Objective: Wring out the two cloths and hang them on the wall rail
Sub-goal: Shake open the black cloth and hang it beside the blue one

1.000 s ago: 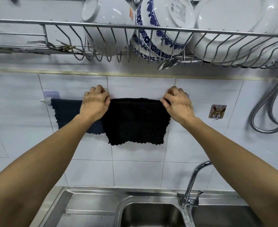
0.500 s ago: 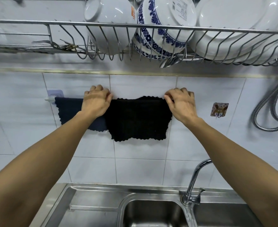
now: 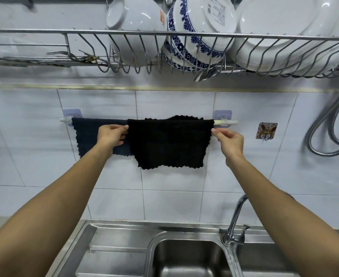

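Note:
A black cloth [image 3: 169,142] hangs folded over the white wall rail [image 3: 225,122], its back flap peeking up above the rail. My left hand [image 3: 111,135] pinches its upper left edge and my right hand [image 3: 229,139] pinches its upper right edge, just below the rail. To the left a dark blue cloth [image 3: 86,134] hangs on the same rail, partly behind my left hand and overlapped by the black cloth.
A wire dish rack [image 3: 84,50] with white and blue-patterned bowls [image 3: 196,33] juts out right above the rail. A steel sink [image 3: 188,258] with a tap [image 3: 234,222] lies below. A hose [image 3: 332,120] hangs at the right beside a small sticker hook [image 3: 266,131].
Both hands came down off the top of the rail to the cloth's side edges, leaving the rail's right end uncovered. The black cloth now hangs flatter and wider.

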